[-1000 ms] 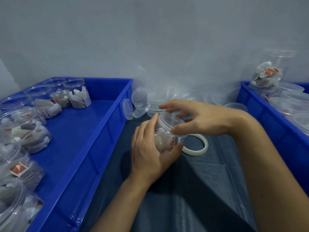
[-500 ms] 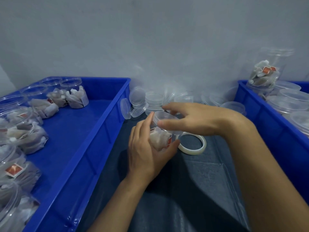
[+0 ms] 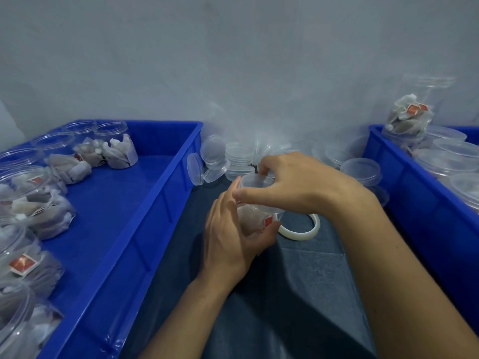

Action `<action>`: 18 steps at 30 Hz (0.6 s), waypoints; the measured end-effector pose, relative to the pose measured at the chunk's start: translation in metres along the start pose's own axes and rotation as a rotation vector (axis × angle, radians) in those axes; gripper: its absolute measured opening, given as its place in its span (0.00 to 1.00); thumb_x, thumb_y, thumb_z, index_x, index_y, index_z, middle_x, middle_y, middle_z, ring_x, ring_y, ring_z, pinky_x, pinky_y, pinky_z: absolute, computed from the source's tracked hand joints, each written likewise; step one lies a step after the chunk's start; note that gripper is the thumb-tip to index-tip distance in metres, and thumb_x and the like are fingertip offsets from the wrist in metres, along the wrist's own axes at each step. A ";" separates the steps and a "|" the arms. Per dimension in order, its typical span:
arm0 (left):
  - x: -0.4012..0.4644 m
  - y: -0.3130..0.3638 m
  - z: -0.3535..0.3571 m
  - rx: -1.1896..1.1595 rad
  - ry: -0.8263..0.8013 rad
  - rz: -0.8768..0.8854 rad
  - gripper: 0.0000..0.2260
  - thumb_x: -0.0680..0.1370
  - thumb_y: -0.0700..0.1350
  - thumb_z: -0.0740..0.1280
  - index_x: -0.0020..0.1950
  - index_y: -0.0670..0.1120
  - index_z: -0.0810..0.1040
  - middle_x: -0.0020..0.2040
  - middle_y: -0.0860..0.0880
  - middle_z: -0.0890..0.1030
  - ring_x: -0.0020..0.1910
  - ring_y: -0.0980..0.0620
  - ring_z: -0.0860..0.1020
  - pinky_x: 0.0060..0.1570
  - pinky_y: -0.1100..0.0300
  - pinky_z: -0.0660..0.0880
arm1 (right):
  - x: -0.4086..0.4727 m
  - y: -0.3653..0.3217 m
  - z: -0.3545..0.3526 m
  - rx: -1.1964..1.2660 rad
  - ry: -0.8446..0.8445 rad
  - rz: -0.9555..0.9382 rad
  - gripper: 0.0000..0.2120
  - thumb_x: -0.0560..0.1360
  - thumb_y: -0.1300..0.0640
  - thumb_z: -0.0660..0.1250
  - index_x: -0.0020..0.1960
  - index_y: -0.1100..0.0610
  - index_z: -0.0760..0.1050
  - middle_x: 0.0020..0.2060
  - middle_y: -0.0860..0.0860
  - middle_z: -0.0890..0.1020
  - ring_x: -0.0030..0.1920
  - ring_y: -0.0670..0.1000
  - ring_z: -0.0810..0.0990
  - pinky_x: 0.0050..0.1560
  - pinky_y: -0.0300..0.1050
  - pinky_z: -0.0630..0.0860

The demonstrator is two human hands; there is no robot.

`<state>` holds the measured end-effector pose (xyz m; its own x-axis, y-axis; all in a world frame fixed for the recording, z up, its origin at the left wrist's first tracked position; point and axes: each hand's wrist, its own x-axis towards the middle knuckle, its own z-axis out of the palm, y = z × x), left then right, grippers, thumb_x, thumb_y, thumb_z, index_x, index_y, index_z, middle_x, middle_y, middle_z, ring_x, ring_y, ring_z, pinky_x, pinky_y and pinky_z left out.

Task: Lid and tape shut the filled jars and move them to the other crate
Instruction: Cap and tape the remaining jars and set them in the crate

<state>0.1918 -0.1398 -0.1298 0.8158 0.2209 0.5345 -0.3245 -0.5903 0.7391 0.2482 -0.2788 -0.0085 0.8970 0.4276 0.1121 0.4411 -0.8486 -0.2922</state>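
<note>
Clear plastic lid (image 3: 255, 183) under my right fingers (image 3: 264, 165), which curl around its rim from above; thumb at the near edge, the others over the far edge. Right hand (image 3: 298, 185) arches over the jar's mouth. Left hand (image 3: 230, 237) wraps the jar (image 3: 252, 218) from 9 o'clock, thumb on the near side, fingers curved around the far wall. Jar holds pale sachets, one with a red tag showing. It sits at centre on the dark cloth-covered desk (image 3: 298, 281).

Tape roll (image 3: 300, 229), whitish, lies flat on the desk just at 3 o'clock of the jar, partly behind it.

Loose lids (image 3: 233, 158) in stacks and a scatter at 12 o'clock against the wall.

Left crate (image 3: 160, 203), blue, at 9 o'clock: open filled jars (image 3: 116, 149) line its left and far sides.

Right crate (image 3: 414, 198), blue, at 3 o'clock: lidded jars (image 3: 451, 156) inside, one filled jar stacked higher at its far corner.
</note>
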 end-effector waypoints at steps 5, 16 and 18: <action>0.004 0.000 -0.003 0.027 -0.014 -0.074 0.42 0.70 0.67 0.74 0.81 0.54 0.66 0.70 0.58 0.77 0.69 0.58 0.73 0.65 0.56 0.74 | -0.003 0.003 -0.006 0.036 -0.179 -0.073 0.41 0.65 0.20 0.61 0.72 0.39 0.71 0.66 0.42 0.75 0.65 0.48 0.75 0.64 0.53 0.74; 0.003 -0.001 -0.006 -0.005 -0.062 -0.087 0.36 0.70 0.66 0.75 0.76 0.61 0.69 0.65 0.61 0.80 0.64 0.61 0.76 0.62 0.47 0.76 | -0.001 0.003 -0.004 0.017 -0.030 -0.074 0.35 0.59 0.22 0.68 0.60 0.40 0.78 0.48 0.40 0.79 0.50 0.46 0.79 0.51 0.51 0.79; 0.001 -0.003 -0.004 0.054 -0.046 -0.085 0.34 0.68 0.70 0.70 0.72 0.63 0.69 0.58 0.67 0.79 0.57 0.65 0.74 0.57 0.52 0.74 | 0.000 0.000 0.001 -0.043 0.050 -0.086 0.33 0.58 0.22 0.66 0.54 0.42 0.78 0.43 0.41 0.79 0.46 0.48 0.79 0.44 0.49 0.76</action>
<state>0.1915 -0.1344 -0.1297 0.8608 0.2372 0.4504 -0.2276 -0.6121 0.7573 0.2482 -0.2780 -0.0094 0.8555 0.4846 0.1824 0.5167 -0.8222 -0.2388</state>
